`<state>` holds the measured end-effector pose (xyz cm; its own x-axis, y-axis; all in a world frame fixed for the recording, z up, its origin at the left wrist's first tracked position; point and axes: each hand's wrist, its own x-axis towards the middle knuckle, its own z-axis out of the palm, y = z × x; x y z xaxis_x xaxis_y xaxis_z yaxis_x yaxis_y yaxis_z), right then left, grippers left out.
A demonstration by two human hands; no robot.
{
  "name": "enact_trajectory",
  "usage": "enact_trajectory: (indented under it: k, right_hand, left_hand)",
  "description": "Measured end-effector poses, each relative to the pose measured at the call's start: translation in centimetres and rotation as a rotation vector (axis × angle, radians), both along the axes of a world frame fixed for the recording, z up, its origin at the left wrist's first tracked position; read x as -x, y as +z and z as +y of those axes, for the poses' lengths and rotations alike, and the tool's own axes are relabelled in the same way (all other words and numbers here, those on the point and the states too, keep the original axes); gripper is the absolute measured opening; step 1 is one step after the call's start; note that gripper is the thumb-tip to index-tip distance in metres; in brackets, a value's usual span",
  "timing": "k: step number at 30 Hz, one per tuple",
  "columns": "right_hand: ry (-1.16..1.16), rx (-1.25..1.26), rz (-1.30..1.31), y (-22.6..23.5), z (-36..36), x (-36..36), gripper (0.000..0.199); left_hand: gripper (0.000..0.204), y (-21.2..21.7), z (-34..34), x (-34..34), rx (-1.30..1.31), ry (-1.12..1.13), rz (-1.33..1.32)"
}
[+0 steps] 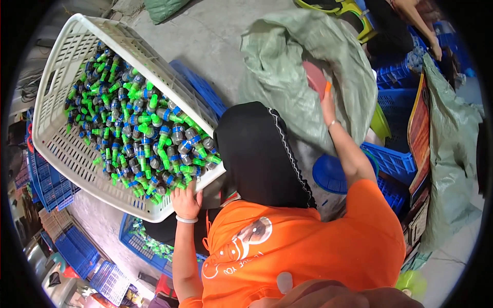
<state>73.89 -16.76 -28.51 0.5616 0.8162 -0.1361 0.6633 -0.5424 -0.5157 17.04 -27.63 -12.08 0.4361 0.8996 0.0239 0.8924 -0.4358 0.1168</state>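
A big white slatted basket (92,192) is tilted at my left. Inside lies a heap of small dark bottles with blue bands and bright green tops (138,128). My left hand (186,203) grips the basket's near rim, its fingertips beside the closest bottles. On the right, my right hand (328,107) reaches into the open mouth of a pale green woven sack (272,77). It holds a pinkish-red plastic piece (314,79), whose far part the sack hides; its full shape does not show. A bit of orange shows at my fingers.
A blue round basin (328,174) lies beside my right arm. Blue crates (393,159) and a red-brown board (418,128) stand at the right, below another person's arm (413,18). A blue crate (131,241) with small green pieces sits under the white basket.
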Motion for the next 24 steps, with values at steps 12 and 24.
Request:
enact_trajectory:
  k: [12, 24]
  right_hand:
    - [0.067, -0.139, 0.443, -7.3, -2.7, -4.6, 0.065]
    - [-0.166, -0.126, 0.965, -5.7, -4.6, 2.4, 0.046]
  left_hand:
    - [0.044, 0.0, 0.4, -0.3, -0.001, -0.007, 0.019]
    - [0.045, -0.6, -1.1, 0.3, -0.028, 0.024, 0.034]
